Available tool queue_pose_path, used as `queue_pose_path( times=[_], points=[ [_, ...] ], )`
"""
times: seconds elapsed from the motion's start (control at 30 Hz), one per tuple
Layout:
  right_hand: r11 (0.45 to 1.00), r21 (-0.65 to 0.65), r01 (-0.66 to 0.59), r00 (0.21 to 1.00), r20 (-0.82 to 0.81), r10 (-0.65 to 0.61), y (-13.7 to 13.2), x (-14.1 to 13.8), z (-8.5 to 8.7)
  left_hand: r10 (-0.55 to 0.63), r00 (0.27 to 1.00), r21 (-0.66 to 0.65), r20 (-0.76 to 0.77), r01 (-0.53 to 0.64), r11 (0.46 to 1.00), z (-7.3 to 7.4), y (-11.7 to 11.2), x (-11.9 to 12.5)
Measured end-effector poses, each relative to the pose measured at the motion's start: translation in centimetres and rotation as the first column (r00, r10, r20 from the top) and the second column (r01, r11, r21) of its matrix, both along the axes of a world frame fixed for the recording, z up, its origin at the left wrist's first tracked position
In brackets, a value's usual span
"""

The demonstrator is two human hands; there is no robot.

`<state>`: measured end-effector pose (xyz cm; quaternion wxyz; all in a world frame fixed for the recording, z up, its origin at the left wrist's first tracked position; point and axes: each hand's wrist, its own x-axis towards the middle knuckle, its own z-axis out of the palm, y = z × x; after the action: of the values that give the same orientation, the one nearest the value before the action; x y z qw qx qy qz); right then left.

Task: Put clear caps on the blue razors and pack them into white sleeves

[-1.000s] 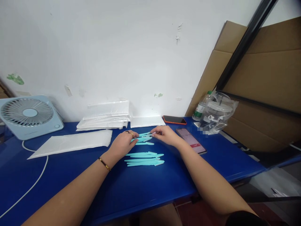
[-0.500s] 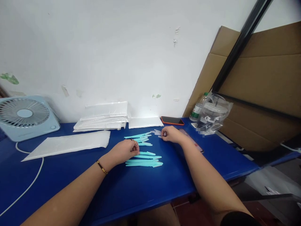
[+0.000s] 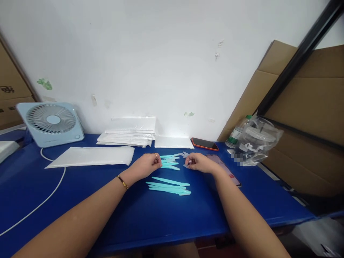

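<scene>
Blue table [image 3: 161, 218], turquoise sticks [image 3: 169, 186] — white wall [image 3: 161, 71]

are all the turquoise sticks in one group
No, one bunch lies by the left hand and a second bunch lies nearer the camera.

No readable text (bottle label [image 3: 234, 135] blurred).

The left ends of the upper teal sticks [image 3: 170, 163] are hidden by the left hand [image 3: 148, 165]. Pale pieces [image 3: 184, 154] are partly covered by the right hand [image 3: 201, 163]. The bottle [image 3: 236, 135] is partly obscured by the plastic bag [image 3: 260, 139]; a white object [image 3: 7, 149] is cut off at left.
</scene>
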<state>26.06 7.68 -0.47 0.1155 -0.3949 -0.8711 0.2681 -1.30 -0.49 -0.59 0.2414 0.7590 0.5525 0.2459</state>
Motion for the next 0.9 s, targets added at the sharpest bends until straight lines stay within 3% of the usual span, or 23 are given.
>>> queue_pose_path(
  times=[0.3,0.67,0.9],
  points=[
    [0.961,-0.259,-0.094,0.945,-0.327,0.004,-1.2,-1.1,1.3,-0.004,1.000,0.028,0.012,0.004,1.000,-0.2,0.1,-0.1],
    [0.949,-0.281,-0.145,0.931,-0.362,0.035,-1.5,-2.0,1.0,-0.007,1.000,0.033,-0.008,0.007,0.999,0.1,0.1,0.1],
    [0.970,-0.204,-0.132,0.936,-0.348,0.055,-2.1,-3.4,0.3,-0.030,0.999,0.038,-0.031,0.031,0.999,0.2,-0.1,0.5]
  ],
)
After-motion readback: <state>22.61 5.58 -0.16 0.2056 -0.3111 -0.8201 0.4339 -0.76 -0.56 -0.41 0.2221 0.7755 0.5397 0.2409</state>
